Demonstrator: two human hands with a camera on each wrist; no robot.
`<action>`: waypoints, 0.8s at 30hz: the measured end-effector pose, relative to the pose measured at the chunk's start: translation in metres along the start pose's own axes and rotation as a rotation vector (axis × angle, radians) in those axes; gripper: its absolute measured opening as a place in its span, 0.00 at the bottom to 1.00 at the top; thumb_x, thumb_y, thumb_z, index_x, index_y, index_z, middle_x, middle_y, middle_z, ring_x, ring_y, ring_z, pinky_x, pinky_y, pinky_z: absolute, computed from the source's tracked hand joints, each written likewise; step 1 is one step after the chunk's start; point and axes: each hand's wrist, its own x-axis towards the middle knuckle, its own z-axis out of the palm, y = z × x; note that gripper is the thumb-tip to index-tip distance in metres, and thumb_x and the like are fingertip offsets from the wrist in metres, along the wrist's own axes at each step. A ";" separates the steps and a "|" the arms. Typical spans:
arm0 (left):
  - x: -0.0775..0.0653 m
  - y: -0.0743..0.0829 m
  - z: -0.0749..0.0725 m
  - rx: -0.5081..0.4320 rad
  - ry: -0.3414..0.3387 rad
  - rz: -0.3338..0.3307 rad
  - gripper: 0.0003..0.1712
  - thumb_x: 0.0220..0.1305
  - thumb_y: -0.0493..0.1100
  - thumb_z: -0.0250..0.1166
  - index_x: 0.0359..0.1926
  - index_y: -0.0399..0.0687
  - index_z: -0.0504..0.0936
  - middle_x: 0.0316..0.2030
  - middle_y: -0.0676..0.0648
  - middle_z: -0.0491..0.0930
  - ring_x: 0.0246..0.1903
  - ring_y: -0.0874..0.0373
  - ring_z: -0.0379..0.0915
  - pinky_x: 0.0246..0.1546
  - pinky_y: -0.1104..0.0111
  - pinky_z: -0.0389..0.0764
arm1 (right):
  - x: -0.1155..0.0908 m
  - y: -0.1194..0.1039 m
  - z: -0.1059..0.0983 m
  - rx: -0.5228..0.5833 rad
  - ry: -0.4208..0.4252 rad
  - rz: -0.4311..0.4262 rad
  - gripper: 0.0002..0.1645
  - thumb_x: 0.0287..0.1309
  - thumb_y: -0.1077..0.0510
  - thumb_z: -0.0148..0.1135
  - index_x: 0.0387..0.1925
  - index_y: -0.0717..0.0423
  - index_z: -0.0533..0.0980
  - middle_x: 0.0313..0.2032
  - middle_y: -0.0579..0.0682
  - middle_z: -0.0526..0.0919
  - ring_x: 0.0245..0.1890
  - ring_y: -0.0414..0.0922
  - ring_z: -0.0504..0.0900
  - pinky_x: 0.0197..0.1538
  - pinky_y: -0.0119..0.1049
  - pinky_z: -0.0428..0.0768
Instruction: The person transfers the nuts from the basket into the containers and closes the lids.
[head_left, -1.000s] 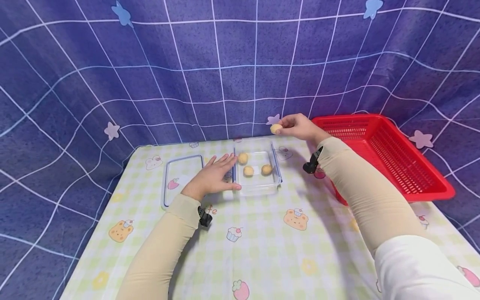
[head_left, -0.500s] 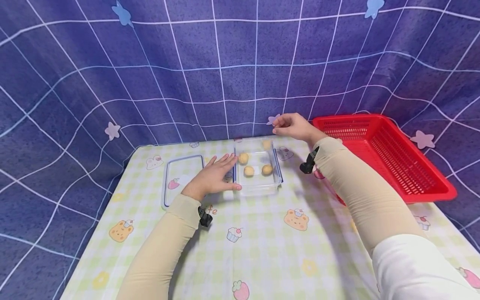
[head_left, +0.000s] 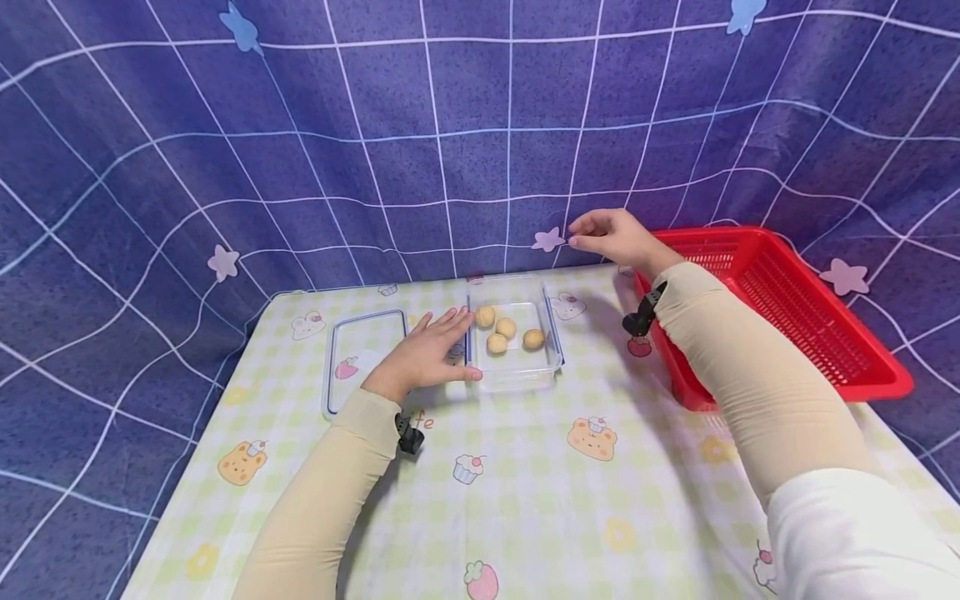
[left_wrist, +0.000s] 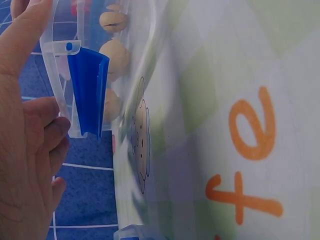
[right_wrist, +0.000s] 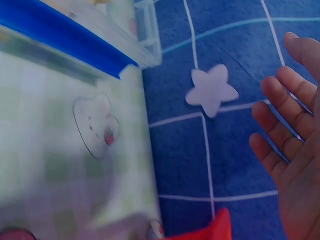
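Several tan walnuts (head_left: pixel 506 328) lie in a clear plastic food container (head_left: pixel 517 380) with blue side clips at the back middle of the table. My left hand (head_left: pixel 429 353) is spread flat against the container's left side, fingertips and thumb at its rim. In the left wrist view a blue clip (left_wrist: pixel 90 92) hangs down beside those fingers, with walnuts (left_wrist: pixel 114 56) showing through the wall. Held up to the right of the container, my right hand (head_left: pixel 617 240) is empty, its fingers loosely bent. The right wrist view shows that palm (right_wrist: pixel 300 175) with nothing in it.
A red plastic basket (head_left: pixel 862 390) stands at the table's right side, partly under my right forearm. The clear lid (head_left: pixel 328 375) with a blue edge lies left of the container. A blue grid-patterned curtain (head_left: pixel 480 167) hangs behind the checked tablecloth (head_left: pixel 525 500).
My right hand has let go of a walnut over the container and drawn back to the right, toward the basket. That walnut now lies among the others. My left hand has stayed put.
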 end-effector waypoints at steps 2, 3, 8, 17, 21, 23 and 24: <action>0.000 0.000 0.000 -0.003 0.001 0.001 0.64 0.57 0.79 0.59 0.81 0.48 0.49 0.79 0.45 0.48 0.79 0.48 0.42 0.77 0.48 0.36 | -0.002 0.002 -0.009 -0.012 0.017 0.007 0.20 0.62 0.55 0.70 0.50 0.65 0.81 0.38 0.49 0.86 0.35 0.38 0.81 0.41 0.27 0.76; 0.000 0.000 0.000 -0.006 0.002 0.002 0.64 0.57 0.80 0.59 0.81 0.48 0.49 0.79 0.45 0.48 0.79 0.47 0.42 0.77 0.48 0.36 | -0.004 0.002 -0.013 -0.012 0.026 0.012 0.21 0.62 0.55 0.70 0.51 0.65 0.81 0.38 0.49 0.86 0.36 0.38 0.81 0.42 0.28 0.75; 0.000 -0.001 0.001 -0.005 0.006 0.007 0.64 0.57 0.81 0.57 0.81 0.47 0.49 0.79 0.45 0.48 0.79 0.47 0.42 0.77 0.47 0.37 | -0.010 0.010 -0.033 -0.003 0.074 0.042 0.23 0.62 0.53 0.70 0.53 0.64 0.80 0.38 0.45 0.84 0.38 0.38 0.80 0.43 0.27 0.75; -0.001 -0.001 0.002 -0.012 -0.011 -0.015 0.63 0.58 0.79 0.59 0.81 0.50 0.47 0.80 0.47 0.45 0.79 0.52 0.37 0.77 0.51 0.33 | -0.025 0.029 -0.058 0.040 0.142 0.045 0.21 0.62 0.56 0.70 0.52 0.64 0.80 0.35 0.37 0.84 0.35 0.33 0.80 0.41 0.22 0.76; -0.001 -0.002 0.003 -0.013 -0.013 -0.011 0.64 0.57 0.81 0.56 0.81 0.51 0.46 0.80 0.48 0.44 0.79 0.50 0.38 0.77 0.52 0.32 | -0.032 0.040 -0.068 0.025 0.157 0.068 0.20 0.61 0.57 0.70 0.52 0.64 0.80 0.35 0.38 0.85 0.34 0.30 0.80 0.40 0.20 0.75; 0.000 -0.002 0.004 -0.020 -0.009 -0.007 0.64 0.57 0.82 0.56 0.81 0.51 0.46 0.80 0.48 0.45 0.79 0.49 0.39 0.77 0.51 0.33 | -0.034 0.047 -0.071 0.030 0.161 0.078 0.20 0.61 0.58 0.70 0.52 0.64 0.80 0.36 0.39 0.85 0.34 0.29 0.80 0.40 0.20 0.75; 0.000 -0.003 0.004 -0.021 -0.008 -0.003 0.64 0.57 0.82 0.55 0.81 0.51 0.46 0.80 0.47 0.45 0.79 0.49 0.39 0.77 0.51 0.33 | -0.036 0.050 -0.073 0.038 0.165 0.085 0.20 0.61 0.58 0.70 0.51 0.64 0.80 0.37 0.39 0.86 0.35 0.29 0.81 0.40 0.20 0.75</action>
